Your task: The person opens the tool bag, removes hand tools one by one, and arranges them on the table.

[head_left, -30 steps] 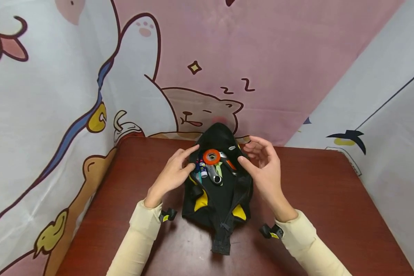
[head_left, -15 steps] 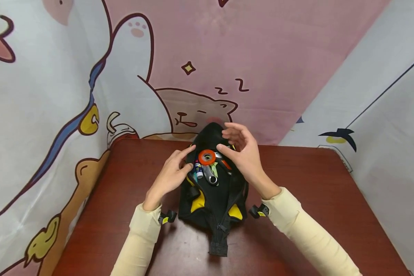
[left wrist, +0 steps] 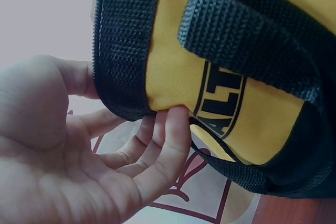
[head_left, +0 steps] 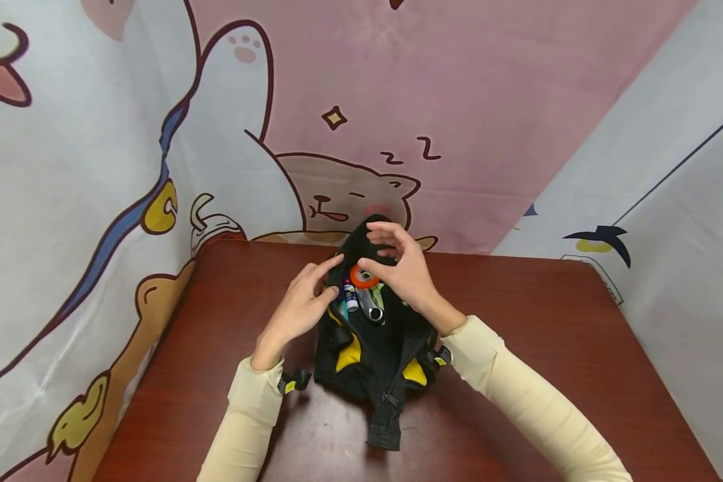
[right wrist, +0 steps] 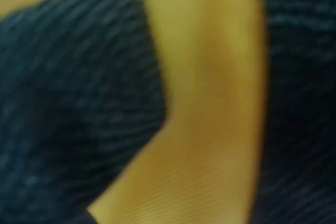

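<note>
A black and yellow fabric bag lies on the table, its zipped top gaping. My left hand grips the left rim; in the left wrist view, thumb and fingers lie on either side of the black zip band. Over the opening hovers my right hand, thumb and fingers apart, thumb tip overlapping an orange ring. Below the ring sit a small white-and-blue tube and a silver-grey tool. The right wrist view shows only blurred yellow cloth and dark webbing.
The bag stands on a reddish-brown table close to its back edge. Behind it rises a pink and white cloth printed with cartoon animals. A black webbing strap end hangs toward the table's front.
My right hand has moved left from the bag's right rim to above its opening, now hiding the orange-and-silver item at the right inside. The left hand keeps its place at the left rim.
</note>
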Tool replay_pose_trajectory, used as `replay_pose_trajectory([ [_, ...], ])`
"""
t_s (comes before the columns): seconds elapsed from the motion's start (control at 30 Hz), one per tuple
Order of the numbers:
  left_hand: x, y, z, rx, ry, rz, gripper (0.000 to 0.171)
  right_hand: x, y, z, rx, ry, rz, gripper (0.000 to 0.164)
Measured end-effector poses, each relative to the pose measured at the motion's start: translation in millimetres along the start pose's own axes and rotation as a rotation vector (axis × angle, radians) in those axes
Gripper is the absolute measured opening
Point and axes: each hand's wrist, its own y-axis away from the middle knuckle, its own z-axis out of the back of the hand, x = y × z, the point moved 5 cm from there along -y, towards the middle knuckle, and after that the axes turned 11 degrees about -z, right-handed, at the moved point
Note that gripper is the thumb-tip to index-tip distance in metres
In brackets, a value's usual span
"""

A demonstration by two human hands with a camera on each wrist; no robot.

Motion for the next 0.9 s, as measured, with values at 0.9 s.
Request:
replay_pose_trajectory([
  [0.9, 0.8, 3.7, 6.8, 0.008, -0.045, 0.017, 0.064, -53, -1, -14, 0.031, 0.349, -0.055, 0.066],
])
